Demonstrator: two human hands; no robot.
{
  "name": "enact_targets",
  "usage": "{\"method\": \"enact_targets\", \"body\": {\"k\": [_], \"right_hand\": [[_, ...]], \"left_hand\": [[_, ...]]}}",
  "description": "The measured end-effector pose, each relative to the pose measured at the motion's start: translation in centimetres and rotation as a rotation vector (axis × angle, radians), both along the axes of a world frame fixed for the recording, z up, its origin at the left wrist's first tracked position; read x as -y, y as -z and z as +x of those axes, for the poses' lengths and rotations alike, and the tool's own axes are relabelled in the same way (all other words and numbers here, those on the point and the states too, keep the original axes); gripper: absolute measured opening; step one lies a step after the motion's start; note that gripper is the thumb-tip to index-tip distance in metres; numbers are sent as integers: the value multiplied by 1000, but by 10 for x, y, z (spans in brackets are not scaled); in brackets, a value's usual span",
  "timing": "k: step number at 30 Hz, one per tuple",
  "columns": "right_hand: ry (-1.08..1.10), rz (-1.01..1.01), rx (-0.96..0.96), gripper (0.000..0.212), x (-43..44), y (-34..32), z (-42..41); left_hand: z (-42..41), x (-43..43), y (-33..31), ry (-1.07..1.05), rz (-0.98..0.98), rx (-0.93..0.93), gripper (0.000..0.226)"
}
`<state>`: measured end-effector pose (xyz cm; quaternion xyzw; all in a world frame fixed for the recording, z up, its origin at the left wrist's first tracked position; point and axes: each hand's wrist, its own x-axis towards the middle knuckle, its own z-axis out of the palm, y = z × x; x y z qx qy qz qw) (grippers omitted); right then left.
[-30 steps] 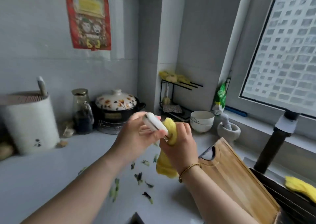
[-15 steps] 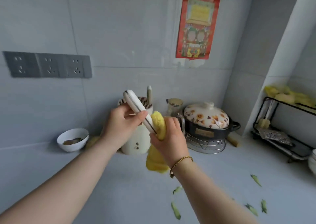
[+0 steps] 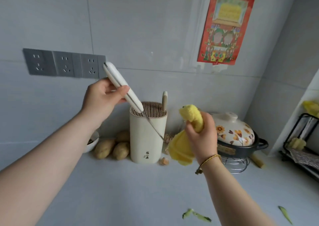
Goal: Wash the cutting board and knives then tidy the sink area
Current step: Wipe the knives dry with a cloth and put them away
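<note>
The left hand (image 3: 103, 97) was closed around the white handle of a knife (image 3: 120, 85), thumb pressed on the near side, and it was plainly the nearer hand to the job — the cream knife block (image 3: 147, 139) stood just below and to the right of that grip. The knife lay on a slant: the butt of the handle rose up and to the left, above the knuckles, and the thin blade ran down and to the right, crossing in front of the block's slotted top, its tip ending low by the block's right edge, close to the yellow cloth (image 3: 183, 149). So the blade pointed past the slots rather than into them. To my eye, everything hung on that angle; the long axis would need to be swung upright, tip lifted back above the slotted face, before the knife could go straight down. One other knife handle (image 3: 164, 99) already stood upright at the back right of the block, well clear of the grip. The right hand (image 3: 202, 132) was off to the right of the blade, fist closed on the bunched cloth, which drooped beneath it — apart from the knife, I judged, though the tip came very near the cloth's lower fold and I couldn't be sure they weren't touching.
</note>
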<state>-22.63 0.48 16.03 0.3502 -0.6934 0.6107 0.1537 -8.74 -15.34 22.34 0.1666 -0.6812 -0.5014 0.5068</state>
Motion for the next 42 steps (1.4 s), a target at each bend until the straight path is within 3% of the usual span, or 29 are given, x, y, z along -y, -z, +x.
{"method": "enact_targets", "body": {"k": [11, 14, 16, 21, 38, 42], "right_hand": [[-7, 31, 136, 19, -5, 15, -29], [-17, 64, 166, 25, -2, 25, -31], [-21, 75, 196, 25, 1, 31, -32], [-27, 104, 242, 26, 4, 39, -34], [-21, 162, 307, 25, 4, 53, -43], [-41, 185, 300, 26, 7, 59, -43]], "left_hand": [[-24, 25, -76, -152, -149, -50, 21], [-36, 28, -85, -195, -213, 1, 12], [-44, 27, -86, -208, -240, 35, 3], [-62, 21, -85, -253, -362, 152, 21], [-88, 27, -65, -143, -354, 279, 11], [-107, 27, -57, -99, -382, 355, 28]]}}
